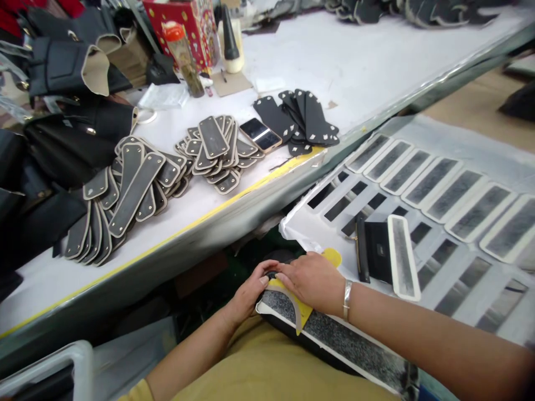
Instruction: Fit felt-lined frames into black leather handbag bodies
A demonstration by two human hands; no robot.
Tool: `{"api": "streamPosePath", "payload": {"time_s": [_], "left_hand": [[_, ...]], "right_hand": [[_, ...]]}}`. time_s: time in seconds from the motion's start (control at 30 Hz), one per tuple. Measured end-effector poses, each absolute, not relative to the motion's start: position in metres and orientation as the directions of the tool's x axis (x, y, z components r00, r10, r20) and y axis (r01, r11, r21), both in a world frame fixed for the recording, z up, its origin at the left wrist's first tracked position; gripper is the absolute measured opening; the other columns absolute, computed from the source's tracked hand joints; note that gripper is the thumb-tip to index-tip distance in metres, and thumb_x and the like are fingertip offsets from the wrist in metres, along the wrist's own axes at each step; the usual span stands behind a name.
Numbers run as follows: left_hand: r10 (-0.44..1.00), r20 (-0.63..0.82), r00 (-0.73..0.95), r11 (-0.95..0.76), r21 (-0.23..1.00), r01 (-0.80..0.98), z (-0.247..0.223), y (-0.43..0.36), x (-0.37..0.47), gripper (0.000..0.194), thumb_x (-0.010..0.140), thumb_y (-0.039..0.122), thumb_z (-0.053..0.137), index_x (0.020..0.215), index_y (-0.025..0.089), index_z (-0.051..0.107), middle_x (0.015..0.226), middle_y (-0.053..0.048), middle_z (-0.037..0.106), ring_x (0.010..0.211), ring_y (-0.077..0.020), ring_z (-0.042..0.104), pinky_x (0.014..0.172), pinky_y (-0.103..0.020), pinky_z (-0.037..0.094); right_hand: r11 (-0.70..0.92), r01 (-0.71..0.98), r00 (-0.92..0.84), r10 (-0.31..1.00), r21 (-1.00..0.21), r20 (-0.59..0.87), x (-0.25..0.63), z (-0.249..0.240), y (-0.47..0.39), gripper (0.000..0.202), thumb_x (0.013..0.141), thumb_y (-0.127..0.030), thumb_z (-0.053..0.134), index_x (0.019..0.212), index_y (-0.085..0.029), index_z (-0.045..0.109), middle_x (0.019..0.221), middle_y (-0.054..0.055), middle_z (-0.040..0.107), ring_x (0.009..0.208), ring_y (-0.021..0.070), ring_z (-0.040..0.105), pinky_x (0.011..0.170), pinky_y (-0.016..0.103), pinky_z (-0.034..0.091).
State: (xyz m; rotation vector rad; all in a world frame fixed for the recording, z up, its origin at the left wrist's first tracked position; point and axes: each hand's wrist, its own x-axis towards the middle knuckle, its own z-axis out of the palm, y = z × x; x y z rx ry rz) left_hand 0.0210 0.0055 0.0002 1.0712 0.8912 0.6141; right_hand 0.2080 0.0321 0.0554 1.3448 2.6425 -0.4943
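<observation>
Both of my hands are close together over a black bag piece [351,342] with a pale edge and a speckled grey surface, lying across my lap. My left hand [249,289] has its fingers bent around the far end of the piece, thumb pressed on it. Beside it my right hand [313,281], with a silver bracelet at the wrist, has its fingers bent over the same end. Under the right hand a yellow piece [307,314] with a curved beige strip [296,312] rests on the speckled surface. The fingertips meet at a small dark spot.
Stacks of grey straps [134,189], a phone [261,135] and black pieces [313,117] lie on the white table [200,217]. Black bags [62,133] pile up at left. At right, pale-framed panels [455,195] and a small black pouch [378,250] lie on a sheet.
</observation>
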Motion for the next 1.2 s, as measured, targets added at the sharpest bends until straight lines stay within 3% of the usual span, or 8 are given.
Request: {"api": "streamPosePath", "payload": {"time_s": [0.2,0.3,0.4,0.53,0.63,0.77,1.0,1.2], "left_hand": [[0.69,-0.346,0.635,0.488,0.871,-0.056,0.019,0.02,0.019,0.04,0.086,0.043,0.043,0.114,0.018,0.059,0.113,-0.006,0.061,0.101,-0.023,0.055,0.09,-0.034,0.04],[0.666,-0.337,0.666,0.492,0.869,-0.053,0.02,0.029,0.019,0.041,0.085,0.044,0.046,0.106,0.013,0.065,0.1,-0.008,0.067,0.096,-0.0225,0.058,0.088,-0.033,0.041],[0.613,-0.387,0.689,0.465,0.882,0.081,0.017,0.038,0.017,0.041,0.078,0.043,0.056,0.102,0.011,0.067,0.089,-0.009,0.069,0.084,-0.0225,0.061,0.08,-0.033,0.043],[0.641,-0.37,0.672,0.381,0.914,0.14,0.015,0.045,0.014,0.032,0.069,0.036,0.067,0.09,0.012,0.071,0.084,-0.007,0.069,0.081,-0.0213,0.059,0.082,-0.032,0.041],[0.702,-0.323,0.635,0.331,0.937,0.11,0.016,0.042,0.015,0.028,0.069,0.035,0.067,0.087,0.015,0.072,0.087,-0.006,0.07,0.086,-0.0225,0.058,0.086,-0.032,0.04],[0.809,-0.257,0.529,0.3,0.954,0.004,0.013,0.021,0.01,0.032,0.074,0.04,0.062,0.095,0.018,0.07,0.098,-0.007,0.068,0.096,-0.0239,0.057,0.09,-0.033,0.04],[0.929,-0.313,0.195,0.354,0.905,-0.234,-0.008,-0.04,-0.01,0.043,0.084,0.043,0.049,0.119,0.019,0.055,0.125,-0.011,0.055,0.11,-0.024,0.053,0.082,-0.031,0.047],[0.846,-0.514,0.144,0.441,0.521,-0.731,0.026,-0.052,0.003,0.04,0.094,0.042,0.031,0.11,0.018,0.059,0.129,-0.009,0.052,0.119,-0.0163,0.048,0.099,-0.028,0.039]], "right_hand": [[0.496,0.862,-0.502,0.801,-0.106,-0.326,0.22,0.083,0.016,0.046,0.095,-0.041,0.027,0.082,-0.018,0.064,0.073,0.008,0.067,0.068,0.0238,0.062,0.061,0.033,0.036],[0.33,0.938,-0.347,0.868,-0.109,-0.356,0.244,0.102,-0.004,0.046,0.096,-0.04,0.025,0.08,-0.018,0.063,0.074,0.008,0.066,0.072,0.0221,0.062,0.065,0.032,0.04],[0.158,0.965,-0.23,0.895,-0.21,-0.381,0.275,0.117,-0.033,0.044,0.095,-0.033,0.021,0.085,-0.016,0.061,0.079,0.01,0.065,0.072,0.0197,0.061,0.068,0.031,0.045],[0.238,0.856,-0.408,0.856,-0.46,-0.317,0.303,0.134,-0.075,0.032,0.088,-0.028,0.033,0.093,-0.016,0.062,0.091,0.013,0.062,0.085,0.0227,0.059,0.078,0.035,0.048],[-0.169,0.684,-0.288,0.832,-0.71,-0.475,0.294,0.147,-0.103,0.031,0.087,-0.038,0.04,0.104,-0.018,0.057,0.092,0.008,0.061,0.086,0.0218,0.06,0.075,0.033,0.051],[-0.602,0.226,-0.267,0.718,-0.766,-0.643,0.247,0.144,-0.137,0.046,0.086,-0.047,0.046,0.123,-0.022,0.035,0.097,0.006,0.059,0.07,0.0188,0.064,0.057,0.03,0.053],[-0.633,0.065,-0.036,0.771,-0.772,-0.635,0.169,0.09,-0.153,0.027,0.084,-0.038,0.045,0.102,-0.019,0.039,0.071,0.0,0.056,0.048,0.0157,0.06,0.035,0.021,0.041],[-0.487,0.003,0.133,0.866,-0.873,-0.483,0.139,0.068,-0.138,0.024,0.077,-0.037,0.053,0.089,-0.018,0.046,0.068,0.0,0.057,0.046,0.0138,0.057,0.042,0.026,0.046]]}}
